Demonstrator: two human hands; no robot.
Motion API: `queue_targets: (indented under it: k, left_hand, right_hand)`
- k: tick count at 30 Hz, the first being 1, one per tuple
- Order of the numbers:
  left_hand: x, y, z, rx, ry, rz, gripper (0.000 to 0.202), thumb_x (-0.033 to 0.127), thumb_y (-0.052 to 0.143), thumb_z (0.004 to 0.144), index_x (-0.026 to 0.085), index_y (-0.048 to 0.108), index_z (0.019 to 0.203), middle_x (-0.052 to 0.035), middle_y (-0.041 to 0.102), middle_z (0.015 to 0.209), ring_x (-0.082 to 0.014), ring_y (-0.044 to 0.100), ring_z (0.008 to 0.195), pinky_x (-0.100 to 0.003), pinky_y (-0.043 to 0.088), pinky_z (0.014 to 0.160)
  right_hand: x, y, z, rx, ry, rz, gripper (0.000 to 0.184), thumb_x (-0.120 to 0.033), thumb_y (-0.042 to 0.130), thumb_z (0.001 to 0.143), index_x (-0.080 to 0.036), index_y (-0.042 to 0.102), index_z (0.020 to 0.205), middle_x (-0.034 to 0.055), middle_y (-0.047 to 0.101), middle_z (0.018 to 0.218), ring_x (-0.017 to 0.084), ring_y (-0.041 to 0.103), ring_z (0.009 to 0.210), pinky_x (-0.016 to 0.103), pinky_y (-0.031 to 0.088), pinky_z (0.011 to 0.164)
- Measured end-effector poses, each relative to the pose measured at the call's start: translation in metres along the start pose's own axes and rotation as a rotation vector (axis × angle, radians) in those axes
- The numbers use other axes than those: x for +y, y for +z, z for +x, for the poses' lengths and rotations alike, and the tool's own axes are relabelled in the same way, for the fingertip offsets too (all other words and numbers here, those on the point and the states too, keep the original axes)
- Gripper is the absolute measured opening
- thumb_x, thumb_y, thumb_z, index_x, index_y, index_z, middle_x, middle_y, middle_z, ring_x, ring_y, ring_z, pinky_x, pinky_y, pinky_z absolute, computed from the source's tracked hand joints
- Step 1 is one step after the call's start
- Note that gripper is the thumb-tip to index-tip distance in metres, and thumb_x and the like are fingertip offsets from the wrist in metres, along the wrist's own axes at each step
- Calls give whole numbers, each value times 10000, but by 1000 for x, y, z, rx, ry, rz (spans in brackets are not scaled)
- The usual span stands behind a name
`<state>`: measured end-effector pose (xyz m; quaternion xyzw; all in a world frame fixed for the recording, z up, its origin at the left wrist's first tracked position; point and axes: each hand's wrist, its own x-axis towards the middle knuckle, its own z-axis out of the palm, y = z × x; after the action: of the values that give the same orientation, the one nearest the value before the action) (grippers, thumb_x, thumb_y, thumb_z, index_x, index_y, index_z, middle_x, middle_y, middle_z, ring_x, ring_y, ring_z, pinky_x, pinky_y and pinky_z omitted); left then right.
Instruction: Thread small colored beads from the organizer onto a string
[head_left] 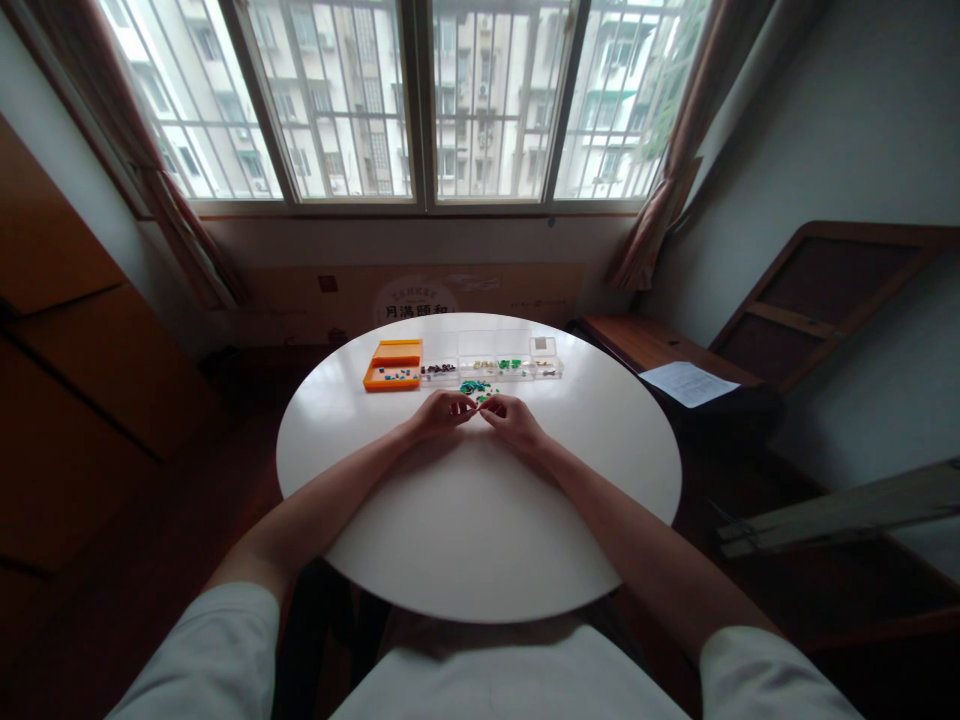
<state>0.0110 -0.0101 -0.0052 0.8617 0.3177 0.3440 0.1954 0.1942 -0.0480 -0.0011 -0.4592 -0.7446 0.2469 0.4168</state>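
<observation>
My left hand (442,410) and my right hand (511,418) rest on the round white table (480,500), fingertips pinched together and almost touching each other. Between them they hold something tiny that I cannot make out. Just beyond the fingertips lies a small heap of green and teal beads (477,388). Farther back stands an orange tray (394,366) with small dark and teal bits in it. Beside it sits a clear compartment box (495,358) holding dark, yellow and green pieces.
A wooden bench (645,345) with a sheet of paper (687,383) is at the right. A cardboard panel (420,295) leans under the window. Brown cabinets stand at the left, and a wooden frame leans on the right wall.
</observation>
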Motion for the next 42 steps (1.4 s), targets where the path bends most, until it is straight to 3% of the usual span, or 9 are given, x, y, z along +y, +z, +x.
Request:
queue_targets:
  k: [27, 36, 42]
  left_hand:
    - [-3, 0, 1, 22, -6, 49, 243, 232, 555, 777, 151, 700, 954, 4, 610, 583, -56, 483, 495, -148, 373, 501]
    - [-11, 3, 3, 113, -105, -1, 231, 266, 561, 773, 149, 699, 916, -2, 629, 603, -61, 496, 486, -156, 371, 482]
    - [-7, -1, 3, 101, -80, -5, 221, 314, 594, 755, 140, 692, 851, -8, 628, 609, -64, 505, 494, -156, 378, 474]
  right_hand:
    - [4, 1, 0, -29, -5, 8, 228, -246, 553, 739, -128, 662, 900, 12, 587, 642, 96, 498, 543, 219, 404, 551]
    - [2, 0, 0, -34, 11, -10, 253, -223, 545, 737, -131, 658, 944, 14, 589, 667, 97, 508, 566, 225, 412, 585]
    - [1, 0, -1, -39, 2, 1, 256, -219, 544, 735, -139, 655, 952, 10, 588, 665, 97, 503, 560, 222, 408, 575]
